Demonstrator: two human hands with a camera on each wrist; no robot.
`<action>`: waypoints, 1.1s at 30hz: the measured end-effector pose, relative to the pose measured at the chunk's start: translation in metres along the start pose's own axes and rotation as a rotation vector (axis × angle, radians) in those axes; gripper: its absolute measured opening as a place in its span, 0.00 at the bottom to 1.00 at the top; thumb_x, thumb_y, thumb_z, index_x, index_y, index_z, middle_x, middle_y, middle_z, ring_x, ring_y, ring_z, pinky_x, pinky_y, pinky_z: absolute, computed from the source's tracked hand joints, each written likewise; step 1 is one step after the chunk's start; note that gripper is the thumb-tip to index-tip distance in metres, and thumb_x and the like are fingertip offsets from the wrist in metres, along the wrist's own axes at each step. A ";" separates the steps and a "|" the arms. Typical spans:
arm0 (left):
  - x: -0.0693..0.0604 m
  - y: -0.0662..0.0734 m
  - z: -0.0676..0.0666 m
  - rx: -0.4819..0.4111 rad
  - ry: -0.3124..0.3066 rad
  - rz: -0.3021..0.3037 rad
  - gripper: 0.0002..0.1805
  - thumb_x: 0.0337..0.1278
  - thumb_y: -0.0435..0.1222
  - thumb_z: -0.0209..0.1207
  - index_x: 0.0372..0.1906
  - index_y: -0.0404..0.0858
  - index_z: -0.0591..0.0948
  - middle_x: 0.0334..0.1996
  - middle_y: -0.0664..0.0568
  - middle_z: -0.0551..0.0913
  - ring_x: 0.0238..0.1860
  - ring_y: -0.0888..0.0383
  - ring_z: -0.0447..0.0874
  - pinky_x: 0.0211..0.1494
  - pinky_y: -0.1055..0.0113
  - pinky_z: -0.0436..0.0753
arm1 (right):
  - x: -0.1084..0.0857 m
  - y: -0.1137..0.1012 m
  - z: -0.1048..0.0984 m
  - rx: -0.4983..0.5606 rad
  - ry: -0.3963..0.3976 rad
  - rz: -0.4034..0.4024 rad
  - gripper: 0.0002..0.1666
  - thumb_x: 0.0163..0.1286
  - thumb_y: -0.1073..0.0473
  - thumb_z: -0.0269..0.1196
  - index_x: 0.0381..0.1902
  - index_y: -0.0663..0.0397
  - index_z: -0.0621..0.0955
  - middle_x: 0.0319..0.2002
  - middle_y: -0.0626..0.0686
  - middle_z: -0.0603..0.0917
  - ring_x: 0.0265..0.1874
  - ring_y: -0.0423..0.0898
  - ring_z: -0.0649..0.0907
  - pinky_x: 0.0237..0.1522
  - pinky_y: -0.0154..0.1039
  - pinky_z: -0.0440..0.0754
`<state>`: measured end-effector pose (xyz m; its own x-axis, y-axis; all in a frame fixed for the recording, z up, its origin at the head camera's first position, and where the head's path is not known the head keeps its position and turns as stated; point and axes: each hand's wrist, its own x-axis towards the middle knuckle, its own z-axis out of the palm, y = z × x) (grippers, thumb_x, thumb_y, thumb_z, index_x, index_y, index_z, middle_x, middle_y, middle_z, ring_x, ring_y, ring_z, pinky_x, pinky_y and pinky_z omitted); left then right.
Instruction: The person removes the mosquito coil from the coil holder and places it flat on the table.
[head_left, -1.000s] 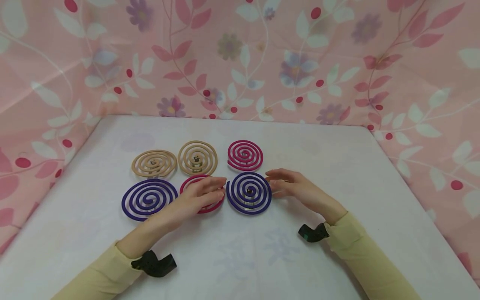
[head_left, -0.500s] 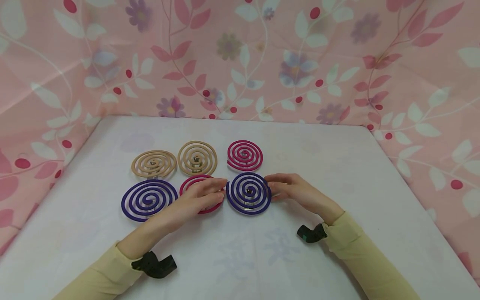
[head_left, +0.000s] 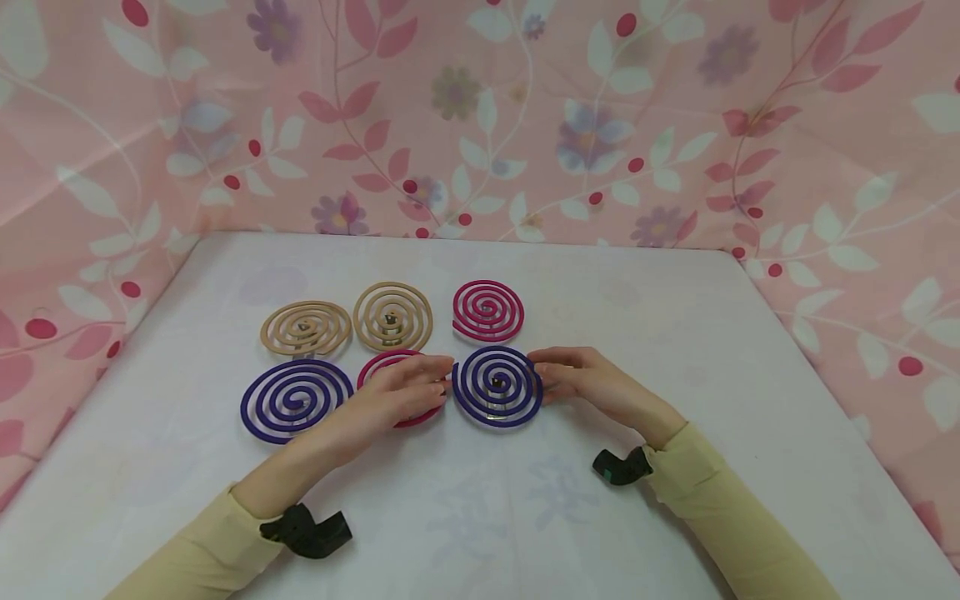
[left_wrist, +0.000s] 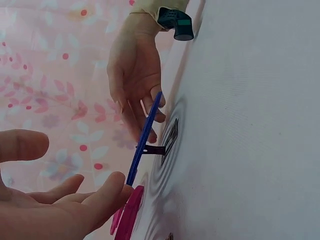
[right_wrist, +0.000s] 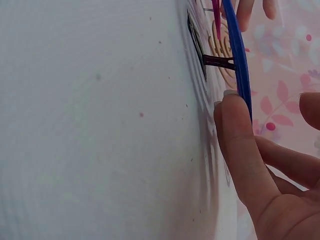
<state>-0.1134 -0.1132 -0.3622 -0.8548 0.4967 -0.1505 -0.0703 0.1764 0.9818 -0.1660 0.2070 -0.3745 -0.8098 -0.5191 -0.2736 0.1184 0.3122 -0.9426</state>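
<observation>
Stretching a relaxed, empty left hand (head_left: pixel 388 400) over the pink coil (head_left: pixel 382 367) just left of the right blue coil (head_left: pixel 497 371). Resting a loosely spread, ungripping right hand (head_left: pixel 596 382) at that coil's right edge, probably to steady it on its stand (left_wrist: pixel 154 149).

Two indigo spirals (head_left: pixel 297 402), two pink spirals (head_left: pixel 487 311), two tan spirals (head_left: pixel 392 317), two black wrist cameras (head_left: pixel 622 467), one white table (head_left: pixel 637 292)

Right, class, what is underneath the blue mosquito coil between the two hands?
A metal stand: a short upright holds the blue mosquito coil above its flat base on the white tablecloth. From above, the coil's rings hide parts of the stand, so its full outline is unclear.
</observation>
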 end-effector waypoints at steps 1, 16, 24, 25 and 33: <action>0.000 0.001 0.000 -0.020 0.004 -0.004 0.30 0.71 0.40 0.55 0.72 0.32 0.66 0.71 0.40 0.69 0.72 0.44 0.68 0.73 0.52 0.69 | 0.000 0.000 0.000 0.001 0.003 0.001 0.29 0.78 0.56 0.55 0.69 0.68 0.69 0.65 0.67 0.75 0.51 0.52 0.84 0.56 0.48 0.84; 0.002 0.003 0.000 -0.241 0.019 0.034 0.28 0.73 0.34 0.50 0.71 0.25 0.63 0.72 0.32 0.64 0.70 0.41 0.68 0.69 0.59 0.74 | -0.001 -0.003 -0.002 0.025 0.023 -0.019 0.28 0.78 0.57 0.55 0.68 0.69 0.70 0.64 0.67 0.75 0.50 0.51 0.84 0.56 0.46 0.84; 0.003 0.003 -0.001 -0.288 0.036 0.039 0.28 0.73 0.33 0.48 0.71 0.25 0.63 0.71 0.33 0.65 0.71 0.45 0.69 0.70 0.62 0.72 | -0.002 -0.004 -0.001 0.027 0.056 -0.031 0.26 0.75 0.60 0.58 0.67 0.64 0.73 0.63 0.63 0.79 0.48 0.47 0.86 0.55 0.45 0.85; 0.004 0.002 -0.001 -0.298 0.038 0.036 0.27 0.73 0.33 0.48 0.71 0.25 0.63 0.71 0.33 0.65 0.70 0.45 0.70 0.70 0.62 0.73 | -0.002 -0.004 -0.001 0.025 0.060 -0.037 0.25 0.75 0.61 0.59 0.67 0.63 0.74 0.62 0.63 0.79 0.48 0.47 0.86 0.54 0.45 0.85; 0.004 0.002 0.000 -0.386 0.035 0.033 0.28 0.71 0.31 0.48 0.71 0.22 0.63 0.71 0.34 0.65 0.67 0.50 0.73 0.71 0.60 0.72 | -0.003 -0.005 -0.002 0.061 0.087 -0.069 0.26 0.72 0.66 0.60 0.66 0.67 0.74 0.62 0.65 0.79 0.46 0.43 0.86 0.50 0.41 0.86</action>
<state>-0.1165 -0.1107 -0.3609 -0.8762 0.4667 -0.1206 -0.2254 -0.1753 0.9584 -0.1651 0.2090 -0.3684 -0.8638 -0.4657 -0.1924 0.0932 0.2276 -0.9693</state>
